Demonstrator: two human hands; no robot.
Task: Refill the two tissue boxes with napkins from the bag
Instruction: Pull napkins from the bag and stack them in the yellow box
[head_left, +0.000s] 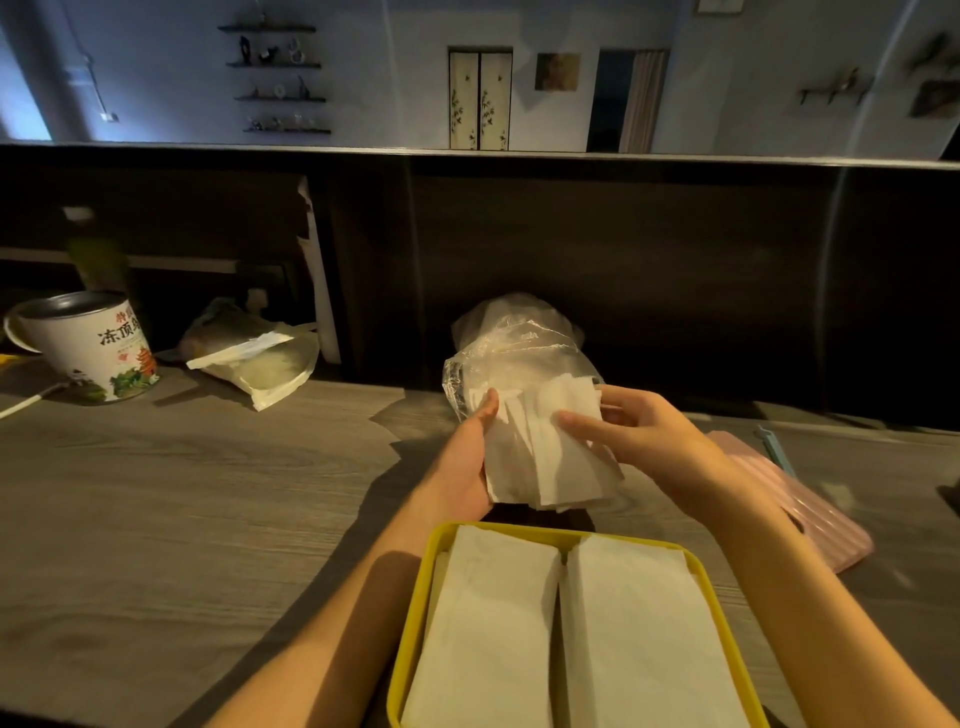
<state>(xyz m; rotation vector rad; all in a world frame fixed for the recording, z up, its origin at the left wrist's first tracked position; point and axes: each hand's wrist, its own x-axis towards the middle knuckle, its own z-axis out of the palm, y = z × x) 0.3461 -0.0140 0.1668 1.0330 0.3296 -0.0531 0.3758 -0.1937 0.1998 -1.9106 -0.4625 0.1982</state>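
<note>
Holding a stack of napkins (545, 457) between both hands, you've got it just in front of the clear plastic bag (511, 345) on the wooden table (182, 493). Your left hand (470, 462) cups the stack's left edge, thumb up the side; your right hand (631, 431) pinches the right side, thumb on top. Closest to you, the yellow tissue box (415, 613) sits open with two napkin piles side by side. A pink lid (815, 519) lies right of it, and a printed tin (98, 348) stands far left.

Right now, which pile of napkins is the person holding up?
The napkin stack by the clear plastic bag, gripped between left hand and right hand. The two other piles lie flat in the yellow box.
</note>
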